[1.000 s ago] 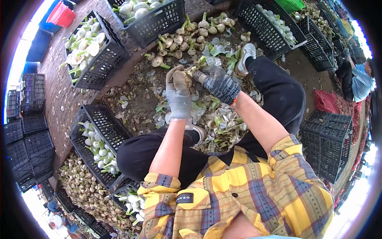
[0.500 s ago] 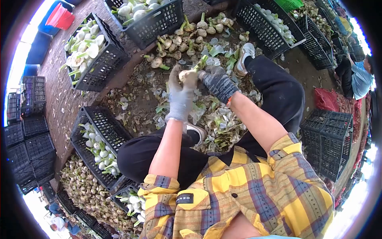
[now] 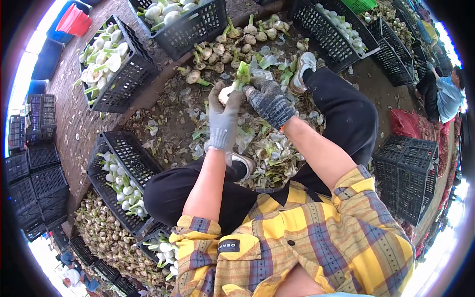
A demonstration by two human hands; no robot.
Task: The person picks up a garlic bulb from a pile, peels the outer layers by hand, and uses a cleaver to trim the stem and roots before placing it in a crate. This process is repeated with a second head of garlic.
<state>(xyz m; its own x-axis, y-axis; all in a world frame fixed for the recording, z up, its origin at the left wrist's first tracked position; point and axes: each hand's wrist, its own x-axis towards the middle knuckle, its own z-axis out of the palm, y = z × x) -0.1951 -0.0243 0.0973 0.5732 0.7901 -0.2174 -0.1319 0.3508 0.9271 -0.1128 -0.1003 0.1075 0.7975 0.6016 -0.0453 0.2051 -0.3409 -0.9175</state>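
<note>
My left hand (image 3: 223, 116), in a light grey glove, is closed round a garlic bulb (image 3: 226, 94). The bulb's white side shows between thumb and fingers, and its green stem (image 3: 243, 74) points up and away from me. My right hand (image 3: 269, 103), in a darker knitted glove, is closed with its thumb and fingertips against the base of that stem. Most of its fingers are hidden, so any small thing inside them cannot be seen. Unpeeled brownish garlic bulbs (image 3: 213, 54) lie heaped on the ground just beyond my hands.
Peeled skins (image 3: 279, 153) litter the ground between my legs. Black crates of white garlic stand at the left (image 3: 123, 81), beyond (image 3: 193, 29), at right (image 3: 336, 37) and by my left knee (image 3: 126, 158). A garlic pile (image 3: 106, 227) lies lower left. Another person (image 3: 449, 96) sits far right.
The bulb has been turned: its stem now stands more upright and bright green, and its white side shows where it looked brownish. Both hands stay close together in nearly the same place.
</note>
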